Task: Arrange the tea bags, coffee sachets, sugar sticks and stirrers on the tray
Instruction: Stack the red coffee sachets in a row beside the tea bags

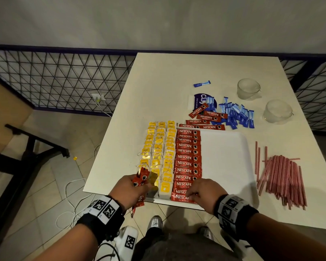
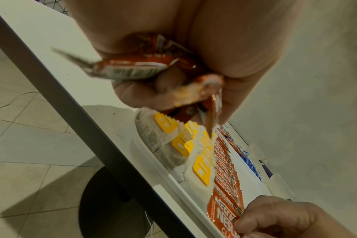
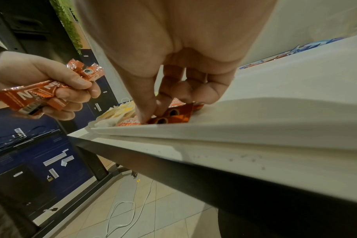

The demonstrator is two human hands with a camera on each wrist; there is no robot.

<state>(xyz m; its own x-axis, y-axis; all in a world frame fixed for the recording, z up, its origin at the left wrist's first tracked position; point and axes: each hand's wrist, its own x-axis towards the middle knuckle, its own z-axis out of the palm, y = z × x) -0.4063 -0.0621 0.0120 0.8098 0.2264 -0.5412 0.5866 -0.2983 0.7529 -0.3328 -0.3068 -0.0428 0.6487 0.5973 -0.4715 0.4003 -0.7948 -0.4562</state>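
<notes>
Black wristbands [image 1: 102, 221] with white square-code tags, grey trousers [image 1: 177, 247], silvery shoes [image 1: 155, 223].

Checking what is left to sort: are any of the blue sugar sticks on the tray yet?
No. In the head view the blue sugar sticks all lie on the table beyond the tray, none on it.

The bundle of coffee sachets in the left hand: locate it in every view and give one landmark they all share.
Head: bundle of coffee sachets, lower centre-left, over the tea bags' near end.
Left wrist: upper centre, in the left hand's grip.
Right wrist: left edge, held off the table.
Shared landmark: the white tray's near rim.
</notes>
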